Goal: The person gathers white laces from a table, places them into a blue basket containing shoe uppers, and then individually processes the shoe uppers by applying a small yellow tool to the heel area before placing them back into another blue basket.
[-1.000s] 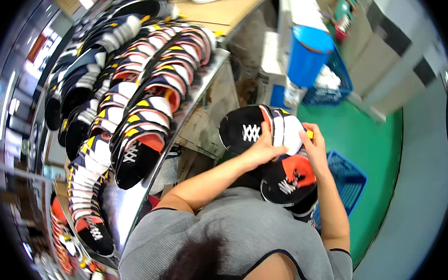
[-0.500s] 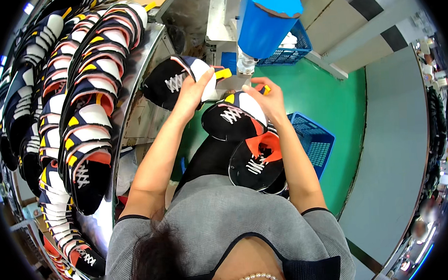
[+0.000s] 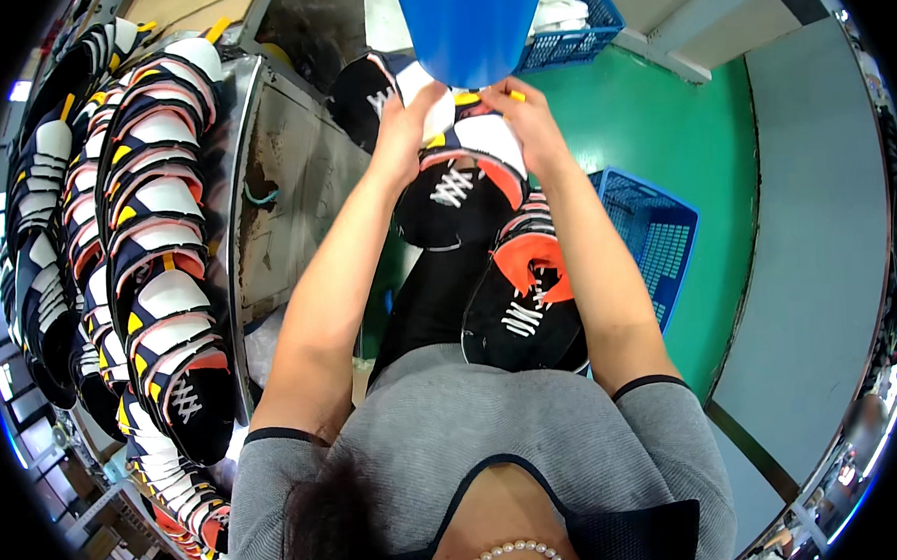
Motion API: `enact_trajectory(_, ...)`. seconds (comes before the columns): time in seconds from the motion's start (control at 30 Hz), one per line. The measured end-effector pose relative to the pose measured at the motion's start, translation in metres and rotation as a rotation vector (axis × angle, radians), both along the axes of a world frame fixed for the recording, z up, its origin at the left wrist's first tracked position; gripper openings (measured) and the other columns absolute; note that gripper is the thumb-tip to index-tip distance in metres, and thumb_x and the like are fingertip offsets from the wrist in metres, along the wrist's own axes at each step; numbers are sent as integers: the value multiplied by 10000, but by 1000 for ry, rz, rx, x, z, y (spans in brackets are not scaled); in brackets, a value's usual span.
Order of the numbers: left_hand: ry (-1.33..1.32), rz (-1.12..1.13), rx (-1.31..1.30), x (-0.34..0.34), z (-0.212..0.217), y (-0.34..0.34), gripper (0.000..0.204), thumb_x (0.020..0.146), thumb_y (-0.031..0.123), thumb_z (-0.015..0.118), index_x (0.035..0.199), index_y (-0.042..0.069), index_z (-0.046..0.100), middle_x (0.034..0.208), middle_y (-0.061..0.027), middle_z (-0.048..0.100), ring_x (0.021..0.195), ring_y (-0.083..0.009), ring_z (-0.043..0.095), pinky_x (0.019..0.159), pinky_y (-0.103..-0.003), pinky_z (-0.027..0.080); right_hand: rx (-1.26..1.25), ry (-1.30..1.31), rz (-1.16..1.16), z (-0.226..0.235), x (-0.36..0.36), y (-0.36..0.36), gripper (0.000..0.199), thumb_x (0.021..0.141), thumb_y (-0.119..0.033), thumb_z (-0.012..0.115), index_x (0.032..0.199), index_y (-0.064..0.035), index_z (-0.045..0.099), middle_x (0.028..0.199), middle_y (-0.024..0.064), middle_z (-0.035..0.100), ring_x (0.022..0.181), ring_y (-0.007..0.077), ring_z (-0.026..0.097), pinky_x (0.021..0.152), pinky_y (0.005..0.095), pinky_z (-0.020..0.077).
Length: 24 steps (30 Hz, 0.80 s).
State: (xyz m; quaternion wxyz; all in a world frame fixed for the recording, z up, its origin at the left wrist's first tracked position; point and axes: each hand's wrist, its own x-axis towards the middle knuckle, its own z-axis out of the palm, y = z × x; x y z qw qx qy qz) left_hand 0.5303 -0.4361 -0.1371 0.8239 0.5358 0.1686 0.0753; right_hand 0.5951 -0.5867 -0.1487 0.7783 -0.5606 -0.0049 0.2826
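My left hand (image 3: 406,130) is closed on a shoe upper (image 3: 358,96) with a black toe, white laces and a white side panel. My right hand (image 3: 534,126) pinches another shoe upper (image 3: 450,202) of the same kind near its yellow tab (image 3: 501,96). The two uppers meet between my hands, just below a blue machine cover (image 3: 472,24). That cover partly hides the far ends of the uppers and my fingertips. A third shoe upper (image 3: 520,307), with coral lining, lies on my lap inside my right forearm.
Long nested rows of shoe uppers (image 3: 166,232) fill the metal-edged bench (image 3: 248,159) on the left. A blue basket (image 3: 652,241) stands on the green floor at right. Behind the machine, a blue crate (image 3: 598,35) holds white items. A grey panel (image 3: 816,224) runs along the far right.
My hands have come closer together, and the two held uppers now touch or overlap beneath the blue cover. The whole view has shifted, with the cover appearing lower and nearer my hands.
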Motion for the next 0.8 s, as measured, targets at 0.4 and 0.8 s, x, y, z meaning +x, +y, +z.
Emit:
enact_trajectory(0.4,169,299,114,-118,41,-22,362,942,228,511,1193,-32,492,1109,-121,606,994,-210,617,839,-323,496,282,176,-261,-8,-23,-67,161,836,-144,566,938,-20,557,860,73,585,831,187,571,779,316,481)
enact_trajectory(0.8,-37,113,289,-59,25,-14,237,782,68,672,1001,5,608,922,-42,640,824,-123,602,733,-262,469,99,-87,-13,1,-33,1,174,863,-102,646,971,14,573,871,76,601,744,135,597,679,232,499)
